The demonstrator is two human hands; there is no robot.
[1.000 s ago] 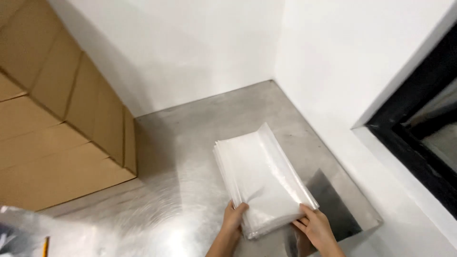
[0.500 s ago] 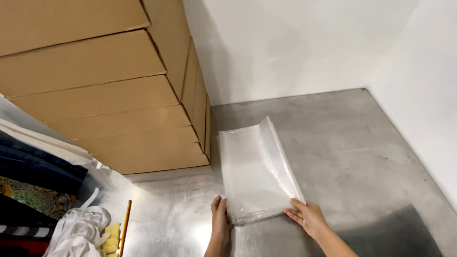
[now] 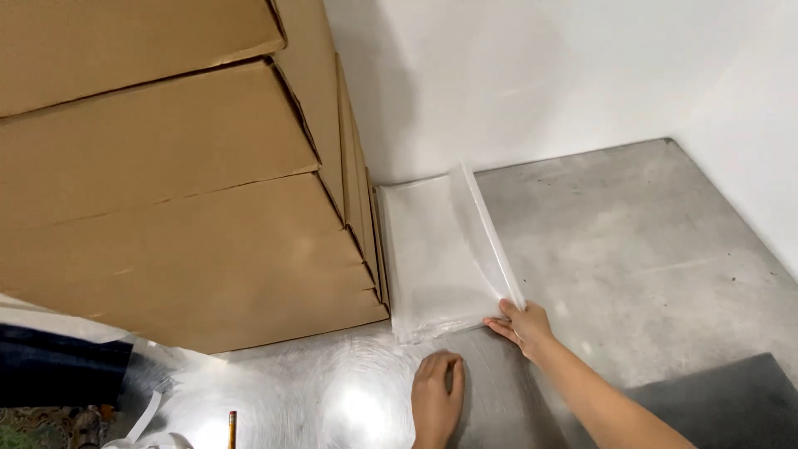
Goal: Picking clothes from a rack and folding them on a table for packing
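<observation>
Stack: clear plastic bags (image 3: 445, 249), flat pile on the steel tabletop (image 3: 632, 241), left edge touching the cardboard boxes (image 3: 166, 183), far end near the white wall (image 3: 540, 75).
Right hand (image 3: 519, 326): at the near right corner of the pile, fingers (image 3: 501, 328) closed lightly on the corner edge, apparently steadying or squaring it against the boxes.
Left hand (image 3: 436, 395): flat on the tabletop just below the pile's near edge, fingers curled loosely, holding nothing, likely braced for support.
Boxes: plain brown, flattened or stacked in slanted layers, filling the left half; no label visible on the faces shown.
Dark mat (image 3: 715, 399): grey patch at the near right, apart from the pile.
Pencil (image 3: 232, 428): yellow and red, lower left edge, beside white strips and dark fabric.
</observation>
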